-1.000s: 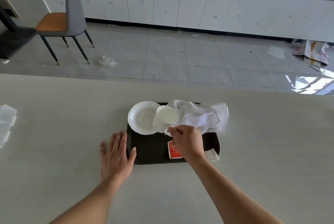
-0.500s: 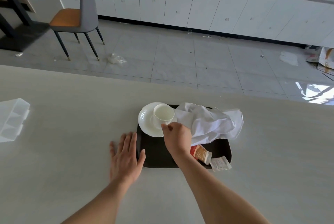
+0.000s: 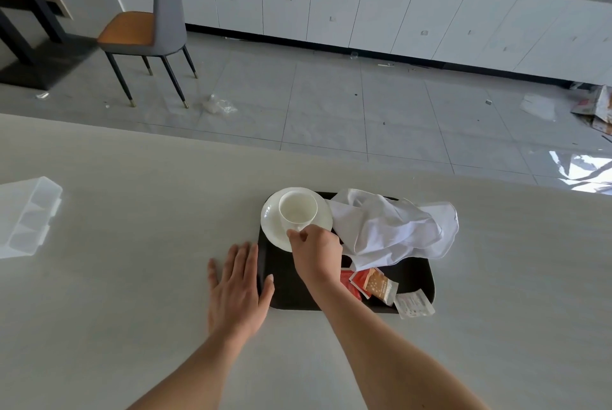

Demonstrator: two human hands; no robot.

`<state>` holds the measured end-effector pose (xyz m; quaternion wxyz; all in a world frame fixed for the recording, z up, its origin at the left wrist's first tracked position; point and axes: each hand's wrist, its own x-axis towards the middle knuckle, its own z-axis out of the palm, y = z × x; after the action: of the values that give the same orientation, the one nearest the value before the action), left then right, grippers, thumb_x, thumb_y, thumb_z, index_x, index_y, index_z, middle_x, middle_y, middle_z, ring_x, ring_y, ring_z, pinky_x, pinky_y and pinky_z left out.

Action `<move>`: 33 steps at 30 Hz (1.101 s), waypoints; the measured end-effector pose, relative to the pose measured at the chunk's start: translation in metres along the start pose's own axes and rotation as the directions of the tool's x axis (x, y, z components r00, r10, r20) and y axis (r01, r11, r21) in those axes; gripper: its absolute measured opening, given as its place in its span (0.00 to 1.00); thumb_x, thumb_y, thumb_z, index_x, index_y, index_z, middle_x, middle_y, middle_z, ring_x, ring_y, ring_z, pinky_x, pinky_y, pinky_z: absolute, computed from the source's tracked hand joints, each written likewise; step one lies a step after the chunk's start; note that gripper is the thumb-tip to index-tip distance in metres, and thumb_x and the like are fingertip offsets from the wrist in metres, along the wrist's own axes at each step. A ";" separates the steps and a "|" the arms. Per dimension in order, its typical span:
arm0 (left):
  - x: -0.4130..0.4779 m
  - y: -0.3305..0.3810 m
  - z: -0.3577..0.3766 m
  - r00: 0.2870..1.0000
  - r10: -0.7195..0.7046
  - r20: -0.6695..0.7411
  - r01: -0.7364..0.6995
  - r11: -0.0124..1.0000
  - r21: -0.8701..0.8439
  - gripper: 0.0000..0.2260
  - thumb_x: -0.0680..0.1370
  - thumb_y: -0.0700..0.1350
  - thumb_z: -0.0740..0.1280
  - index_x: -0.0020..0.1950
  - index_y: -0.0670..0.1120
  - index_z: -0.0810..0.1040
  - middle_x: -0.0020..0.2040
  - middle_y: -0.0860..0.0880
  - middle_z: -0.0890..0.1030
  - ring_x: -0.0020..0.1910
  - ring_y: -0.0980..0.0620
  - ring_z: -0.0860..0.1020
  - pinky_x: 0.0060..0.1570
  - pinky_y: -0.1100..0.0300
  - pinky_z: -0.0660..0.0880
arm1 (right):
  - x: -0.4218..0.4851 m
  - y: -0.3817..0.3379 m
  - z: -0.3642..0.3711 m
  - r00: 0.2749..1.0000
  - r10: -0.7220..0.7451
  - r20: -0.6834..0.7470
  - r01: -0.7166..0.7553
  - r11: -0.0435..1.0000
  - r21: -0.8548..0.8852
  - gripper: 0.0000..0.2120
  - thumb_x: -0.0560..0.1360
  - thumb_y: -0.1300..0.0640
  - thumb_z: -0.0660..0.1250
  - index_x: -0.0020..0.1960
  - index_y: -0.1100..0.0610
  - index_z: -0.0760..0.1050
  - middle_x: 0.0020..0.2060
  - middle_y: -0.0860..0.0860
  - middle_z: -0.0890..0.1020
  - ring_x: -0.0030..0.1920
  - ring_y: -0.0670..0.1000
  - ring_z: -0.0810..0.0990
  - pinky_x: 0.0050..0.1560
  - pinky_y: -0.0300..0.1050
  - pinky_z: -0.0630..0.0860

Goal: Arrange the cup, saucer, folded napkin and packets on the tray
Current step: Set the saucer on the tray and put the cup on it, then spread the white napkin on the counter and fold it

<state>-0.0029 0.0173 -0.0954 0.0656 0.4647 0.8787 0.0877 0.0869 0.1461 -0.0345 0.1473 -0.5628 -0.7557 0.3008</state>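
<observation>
Table (image 3: 132, 277): pale, wide, runs left-right across the view.

Tray (image 3: 288, 290): dark, rounded rectangle, flat on the table, dead ahead. Long axis left-right.

Napkin (image 3: 390, 227): white, crumpled, not folded. Covers the tray's far-right part, long axis roughly left-right. Its right end spills over the tray rim onto the table.

Saucer (image 3: 275, 234): white, flat, far-left corner of the tray, with its rim at or just over the tray's edge there.

Cup (image 3: 298, 209): white, upright on the saucer, mouth up, looks empty. Handle points toward the person, mostly hidden by fingers.

Right hand (image 3: 316, 252): over the tray, fingers curled, thumb and fingertips pinching the cup handle. The forearm crosses the tray's near edge and hides part of the red packets (image 3: 359, 277).

Left hand (image 3: 236, 290): palm down on the table just left of the tray, fingers straight and holding nothing, thumb against the tray's left rim.

Packets: near-right corner of the tray, touching the napkin's near edge. The brown packet (image 3: 379, 287) lies diagonally across the red ones. The white packet (image 3: 414, 303) hangs over the near rim, partly on the table.

Around:
- White cabinets (image 3: 364, 9) along the far wall, with a cluttered counter on top.
- Grey chair (image 3: 155, 29) with an orange seat on the tiled floor, far left.
- Clear plastic box (image 3: 26, 214) on the table, well left of the tray.
- Scraps of plastic and paper on the floor.

Nothing stands between the hands and the tray.
</observation>
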 end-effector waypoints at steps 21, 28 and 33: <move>0.001 -0.001 0.001 1.000 0.002 -0.018 -0.002 1.000 -0.011 0.30 0.77 0.60 0.50 0.76 0.46 0.63 0.75 0.48 0.68 0.75 0.48 0.62 0.74 0.39 0.54 | 0.003 0.003 -0.002 0.999 -0.032 0.005 0.032 0.998 0.047 0.19 0.77 0.44 0.67 0.38 0.57 0.81 0.29 0.49 0.82 0.31 0.48 0.80 0.37 0.43 0.79; 0.000 -0.001 0.002 1.000 0.001 -0.008 -0.001 1.000 -0.004 0.30 0.77 0.60 0.50 0.76 0.46 0.63 0.75 0.48 0.67 0.76 0.48 0.62 0.74 0.39 0.54 | 0.000 0.003 -0.006 0.999 -0.024 0.035 0.020 0.993 0.112 0.19 0.77 0.41 0.66 0.43 0.57 0.82 0.34 0.49 0.84 0.34 0.49 0.83 0.41 0.46 0.81; 0.000 -0.002 0.003 1.000 -0.002 -0.013 0.002 1.000 -0.020 0.31 0.77 0.60 0.50 0.76 0.46 0.62 0.75 0.49 0.67 0.76 0.48 0.61 0.74 0.40 0.52 | -0.005 0.007 -0.018 0.999 -0.044 -0.027 0.046 0.993 0.106 0.16 0.78 0.44 0.65 0.46 0.56 0.81 0.37 0.49 0.85 0.38 0.48 0.81 0.40 0.43 0.78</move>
<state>-0.0042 0.0163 -0.0984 0.0645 0.4627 0.8785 0.0997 0.1038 0.1482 -0.0239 0.1932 -0.5405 -0.7492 0.3305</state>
